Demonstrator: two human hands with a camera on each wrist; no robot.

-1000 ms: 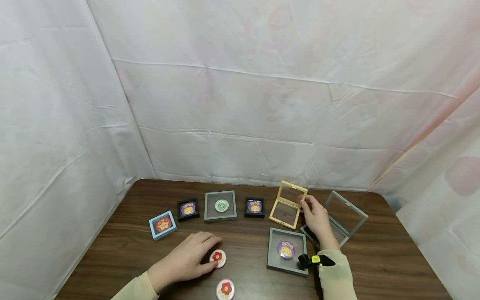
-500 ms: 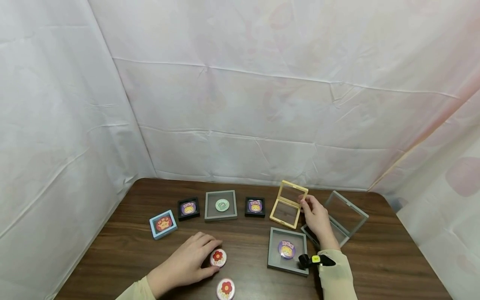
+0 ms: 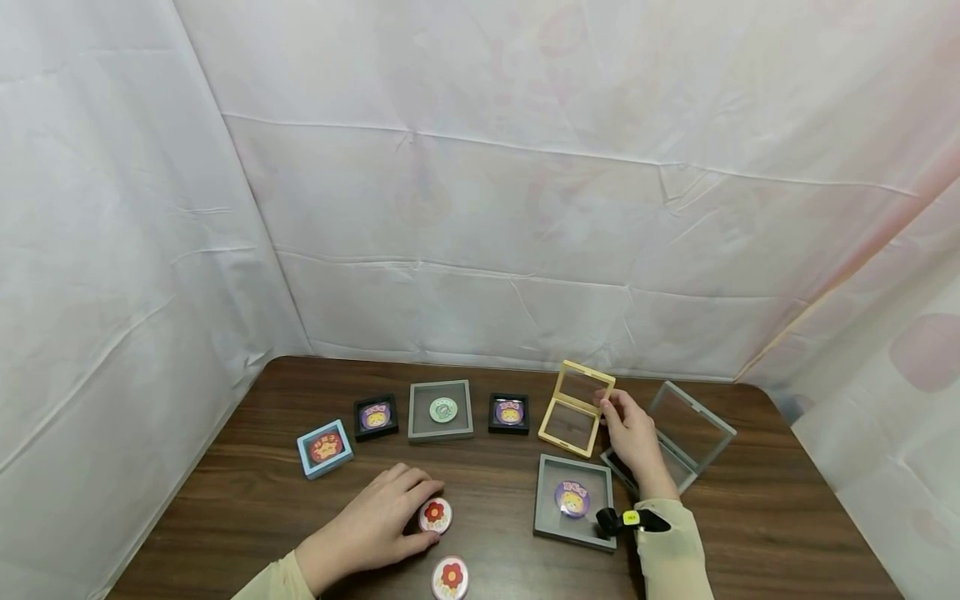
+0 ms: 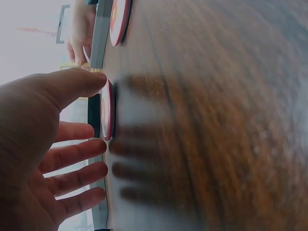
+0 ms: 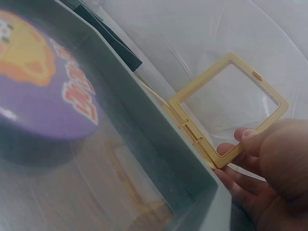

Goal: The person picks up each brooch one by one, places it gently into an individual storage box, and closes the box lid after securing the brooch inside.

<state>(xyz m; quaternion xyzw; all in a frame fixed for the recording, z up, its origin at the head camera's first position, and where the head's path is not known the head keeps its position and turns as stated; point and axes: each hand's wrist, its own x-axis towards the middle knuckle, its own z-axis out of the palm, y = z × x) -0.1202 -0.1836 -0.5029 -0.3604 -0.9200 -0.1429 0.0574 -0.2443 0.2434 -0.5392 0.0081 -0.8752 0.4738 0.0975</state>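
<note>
On the dark wooden table, my left hand (image 3: 378, 518) lies around a round badge (image 3: 435, 516) with a red flower. Its thumb is by the near edge and its fingers by the far edge, loosely spread. In the left wrist view that badge (image 4: 107, 109) lies flat below the thumb tip. A second red-flower badge (image 3: 451, 577) lies nearer the front. My right hand (image 3: 632, 435) pinches the raised lid of a hinged yellow display frame (image 3: 547, 427). In the right wrist view, thumb and fingers hold a corner of the clear-windowed lid (image 5: 230, 58).
A closed grey frame (image 3: 551, 527) with a purple bear badge sits below the right wrist. An open grey frame (image 3: 729, 433) stands right. Along the back are a blue frame (image 3: 303, 454), black frames (image 3: 358, 423) (image 3: 492, 414) and a grey frame (image 3: 415, 417). Fabric hangs behind.
My left thumb has slid off the flower badge's face to its near edge. The badge stays in place. My right hand keeps hold of the yellow lid without visible movement.
</note>
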